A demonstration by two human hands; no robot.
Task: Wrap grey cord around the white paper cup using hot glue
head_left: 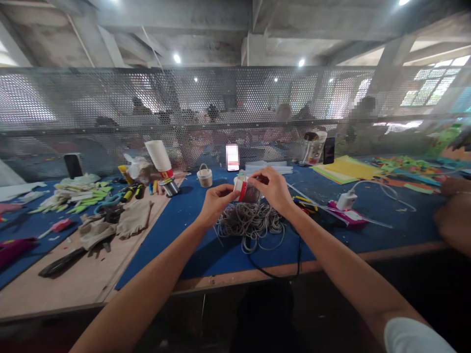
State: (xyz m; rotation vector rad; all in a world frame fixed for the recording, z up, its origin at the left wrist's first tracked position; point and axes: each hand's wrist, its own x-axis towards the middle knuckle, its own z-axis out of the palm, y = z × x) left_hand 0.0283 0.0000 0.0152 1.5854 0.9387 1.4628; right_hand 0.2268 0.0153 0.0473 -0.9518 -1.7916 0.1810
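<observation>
Just above the table, a white paper cup with a red band (241,188) lies tilted on its side between my hands. Grey cord appears to be wound around its right part. My left hand (216,202) pinches the cup's left end with thumb and fingers. At the cup's right side, the fingers of my right hand (273,189) are bent closed against the grey-wrapped part; whether they pinch the cord or the cup is hidden. Below both hands lies a loose, tangled heap of grey cord (250,223) on the blue mat (165,245).
A small cord-covered basket (204,176) and a lit phone (232,158) stand behind. Stacked paper cups (159,156), scissors (110,203) and gloves (134,219) are left. A glue gun (348,215), charger (347,200) and yellow sheets (344,169) lie right, near another person's arm (454,215).
</observation>
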